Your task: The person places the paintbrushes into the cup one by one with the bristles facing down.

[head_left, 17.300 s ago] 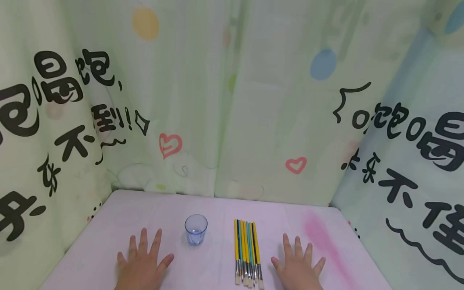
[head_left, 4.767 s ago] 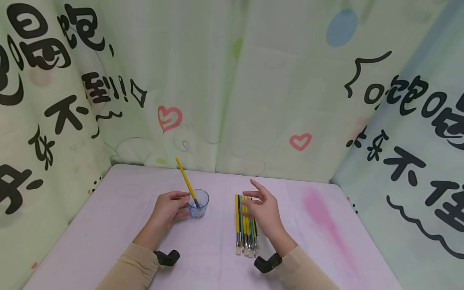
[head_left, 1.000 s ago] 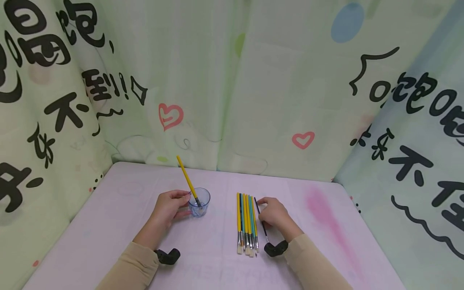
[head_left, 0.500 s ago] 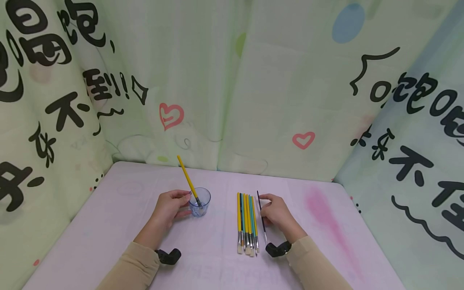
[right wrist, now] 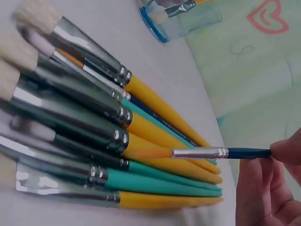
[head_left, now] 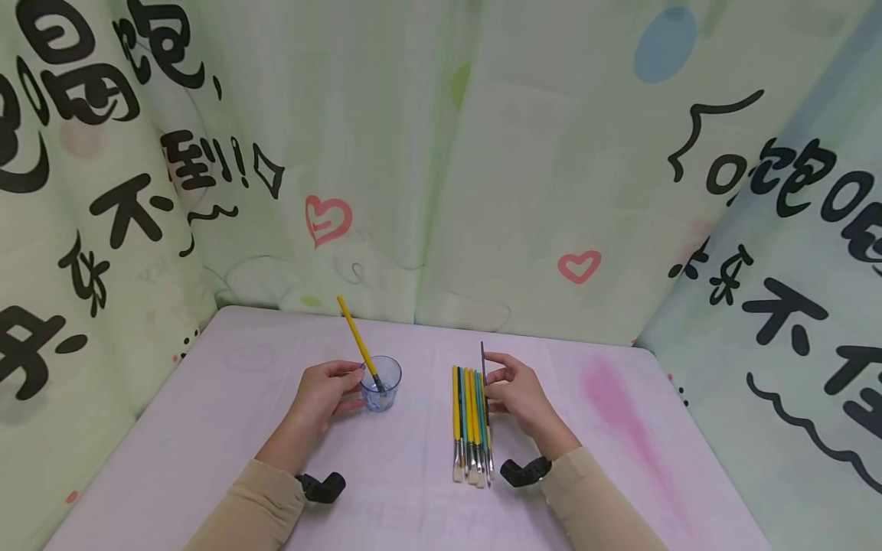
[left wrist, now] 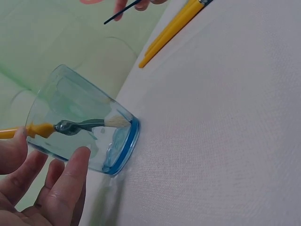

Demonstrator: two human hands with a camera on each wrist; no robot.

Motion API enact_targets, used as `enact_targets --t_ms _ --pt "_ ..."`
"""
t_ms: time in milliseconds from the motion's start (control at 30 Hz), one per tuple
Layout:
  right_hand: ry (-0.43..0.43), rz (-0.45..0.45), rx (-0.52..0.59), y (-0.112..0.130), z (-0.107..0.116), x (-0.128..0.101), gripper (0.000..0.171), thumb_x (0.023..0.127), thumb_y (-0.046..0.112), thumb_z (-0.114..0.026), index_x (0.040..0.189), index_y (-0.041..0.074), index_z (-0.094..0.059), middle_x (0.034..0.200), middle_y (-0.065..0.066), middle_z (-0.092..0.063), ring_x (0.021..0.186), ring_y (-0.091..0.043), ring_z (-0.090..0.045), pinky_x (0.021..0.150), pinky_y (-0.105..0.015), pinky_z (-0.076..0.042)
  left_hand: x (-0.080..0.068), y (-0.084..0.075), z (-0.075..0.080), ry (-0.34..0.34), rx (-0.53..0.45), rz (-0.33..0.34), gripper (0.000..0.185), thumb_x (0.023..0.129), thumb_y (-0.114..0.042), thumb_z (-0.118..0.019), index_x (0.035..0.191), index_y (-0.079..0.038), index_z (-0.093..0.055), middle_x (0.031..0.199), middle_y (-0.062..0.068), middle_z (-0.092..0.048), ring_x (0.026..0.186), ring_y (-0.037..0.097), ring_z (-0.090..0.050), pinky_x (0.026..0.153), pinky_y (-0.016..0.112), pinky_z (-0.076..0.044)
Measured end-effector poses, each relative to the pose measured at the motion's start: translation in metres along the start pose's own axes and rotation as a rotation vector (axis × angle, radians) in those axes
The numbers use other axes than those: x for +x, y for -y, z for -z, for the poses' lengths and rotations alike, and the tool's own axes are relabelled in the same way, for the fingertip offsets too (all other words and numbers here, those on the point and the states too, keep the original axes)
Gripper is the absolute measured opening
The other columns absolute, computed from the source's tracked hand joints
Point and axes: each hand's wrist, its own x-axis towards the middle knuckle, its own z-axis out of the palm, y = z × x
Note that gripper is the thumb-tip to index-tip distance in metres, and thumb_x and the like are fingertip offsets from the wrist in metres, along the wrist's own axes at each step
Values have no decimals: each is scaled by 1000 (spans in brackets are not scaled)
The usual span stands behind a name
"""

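Note:
A clear bluish glass (head_left: 391, 376) stands on the table's left half, with a yellow-handled paintbrush (head_left: 353, 327) leaning inside it, bristles down. My left hand (head_left: 318, 399) holds the glass from the left; the thumb lies at the rim by the yellow handle, the fingers along the side. My right hand (head_left: 521, 396) pinches a thin dark blue paintbrush (right wrist: 249, 153) by its handle. Orange bristles and a silver ferrule show on it in the right wrist view. It is above the right side of a row of paintbrushes (head_left: 467, 413) with yellow, teal and dark blue handles.
The table (head_left: 406, 505) has a pale pinkish cover with a pink streak (head_left: 630, 421) at the right. Curtains (head_left: 386, 153) with black writing and hearts enclose the back and both sides. A black device (head_left: 320, 488) is strapped to each wrist.
My right hand has lifted the dark blue paintbrush from the table beside the row and shifted slightly left over it. The left hand stays at the glass.

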Motion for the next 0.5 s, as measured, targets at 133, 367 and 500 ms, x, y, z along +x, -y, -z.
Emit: enact_targets --t_ms 133,367,500 --pt "-2 32 35 4 -5 1 67 92 -6 -69 153 18 -58 107 -13 -64 89 -24 -65 70 -34 -69 1 1 0 0 -2 2 29 105 -12 -71 131 -1 -72 115 12 -67 98 21 -68 86 41 -69" --pt "-4 82 75 16 -14 -1 65 92 -6 -69 152 19 -59 106 -11 -63 88 -23 -63 70 -32 -68 1 1 -1 -4 -3 2 28 105 -13 -72 131 -2 -72 116 12 -67 98 21 -68 88 42 -69" --pt "3 118 101 24 -18 -2 64 94 -5 -69 152 19 -59 105 -11 -63 84 -23 -64 70 -32 -68 1 0 -1 -1 -8 1 29 104 -13 -72 131 -1 -72 115 12 -67 98 21 -69 88 42 -69"
